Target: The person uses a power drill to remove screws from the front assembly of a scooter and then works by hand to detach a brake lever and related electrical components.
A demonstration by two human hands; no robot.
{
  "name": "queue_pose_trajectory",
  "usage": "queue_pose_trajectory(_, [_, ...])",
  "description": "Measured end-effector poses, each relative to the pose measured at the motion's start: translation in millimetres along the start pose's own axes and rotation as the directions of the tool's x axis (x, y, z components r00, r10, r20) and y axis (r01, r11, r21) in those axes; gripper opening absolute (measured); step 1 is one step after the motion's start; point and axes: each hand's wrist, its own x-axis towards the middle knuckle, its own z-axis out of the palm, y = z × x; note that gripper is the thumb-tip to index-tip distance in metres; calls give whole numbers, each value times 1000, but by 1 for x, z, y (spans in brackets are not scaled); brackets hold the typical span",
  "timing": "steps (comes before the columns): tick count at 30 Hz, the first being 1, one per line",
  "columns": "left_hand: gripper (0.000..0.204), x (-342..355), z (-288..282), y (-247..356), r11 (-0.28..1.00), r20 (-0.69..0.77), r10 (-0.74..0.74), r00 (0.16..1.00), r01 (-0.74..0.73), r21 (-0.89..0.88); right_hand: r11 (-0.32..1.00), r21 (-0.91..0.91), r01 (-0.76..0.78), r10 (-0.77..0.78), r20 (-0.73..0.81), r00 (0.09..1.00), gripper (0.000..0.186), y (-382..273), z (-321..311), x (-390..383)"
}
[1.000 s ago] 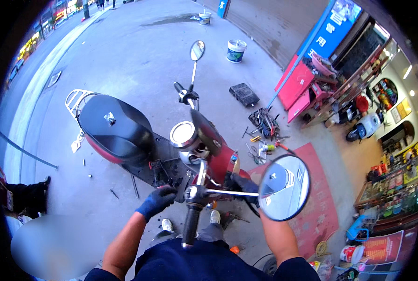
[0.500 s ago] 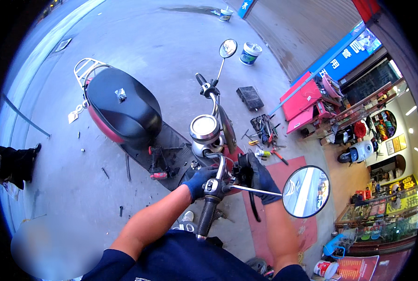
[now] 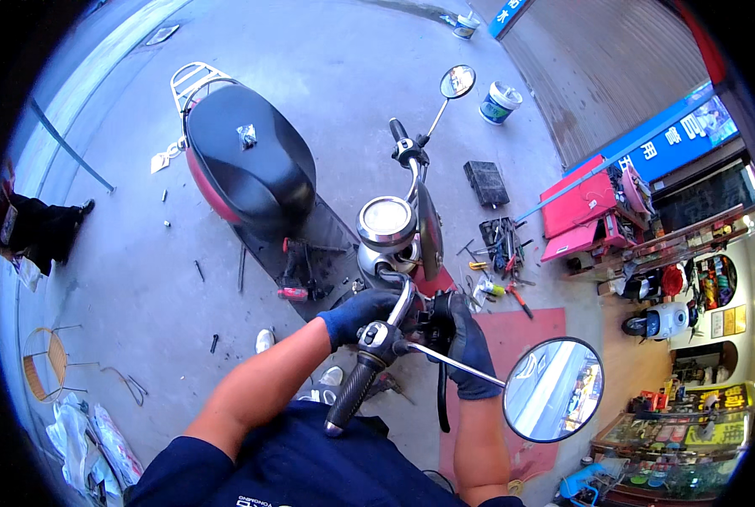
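A red-and-black scooter stands before me, with its seat [image 3: 250, 169], round dial [image 3: 386, 216], mirror [image 3: 552, 387] and handlebar grip [image 3: 352, 393]. My left hand [image 3: 356, 317], in a dark blue glove, reaches under the chrome handlebar [image 3: 403, 296] at the steering column; its fingertips are hidden there. My right hand [image 3: 466, 355], gloved too, grips a black part [image 3: 438, 317] just right of the column, beside a dangling black strip [image 3: 441, 406]. A red-and-black power tool [image 3: 293, 292] lies on the footboard.
Scattered tools [image 3: 500, 245], a black case [image 3: 485, 182] and a bucket [image 3: 500, 103] lie beyond the scooter. A red cabinet [image 3: 572, 203] and shop front stand right, above a red mat [image 3: 521, 329]. A cane chair [image 3: 46, 362] and a dark-clothed person [image 3: 39, 228] are at left.
Since a second ago my left hand has moved up and inward under the handlebar, and my right hand has closed around the black part. The view has shifted, bringing the chair into sight.
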Motion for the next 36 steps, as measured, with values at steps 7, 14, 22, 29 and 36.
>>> queue_pose_trajectory(7, [31,-1,-9,-4,933,162,-104,981,152,-325,903,-428,-20,-86,-228,970,43,31,33,-12])
queue_pose_trajectory(14, [41,-56,-67,-22,951,182,-291,939,305,-56,944,-329,-19,-102,-348,932,32,40,54,-22])
queue_pose_trajectory(22, [33,-221,-285,-87,762,-645,-442,623,640,96,958,-260,118,-243,-525,816,54,53,30,-24])
queue_pose_trajectory(29, [52,-65,-472,74,391,-644,680,351,569,723,932,168,321,-171,-576,799,43,111,18,-3])
queue_pose_trajectory(36, [33,18,-566,118,935,-968,164,190,283,214,846,264,463,-202,-644,738,39,168,8,13])
